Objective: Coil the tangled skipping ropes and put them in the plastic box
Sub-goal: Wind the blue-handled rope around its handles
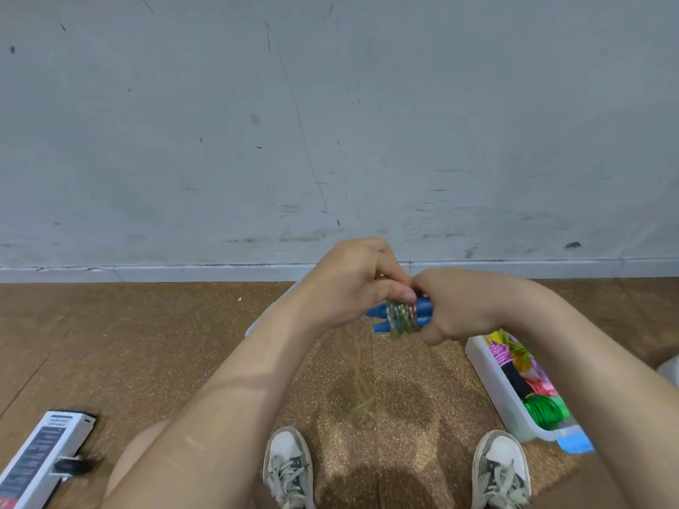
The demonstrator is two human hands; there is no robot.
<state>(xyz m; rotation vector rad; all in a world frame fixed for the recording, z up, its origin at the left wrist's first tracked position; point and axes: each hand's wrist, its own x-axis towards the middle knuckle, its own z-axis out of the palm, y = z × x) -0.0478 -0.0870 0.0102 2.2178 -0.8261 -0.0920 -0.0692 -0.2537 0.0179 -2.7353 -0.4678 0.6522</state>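
Writing: we spot a white carton on the floor by the left edge of view, dark panel with print down its side, too blurred for us to read. The marks on the shoe tongues are too small as well.
Left hand: our left hand is up in front of us, fingers curled in, the thumb pressed down on the windings of the skipping rope.
Right hand: our right hand is wrapped round the other end of the bundle, its fingers curled tight around the blue handles; the two hands touch.
Rope: clear and shimmery, wound round both handles, which lie side by side with their tapered ends poking out below the left hand.
Loose tail: we see a thin strand hang from the bundle to a small heap on the floor between our shoes.
Box: the plastic box sits on the floor under our right forearm, by the right shoe; a green coil and a pink coil lie inside.
Under the box: a blue sheet sticks out at its near corner.
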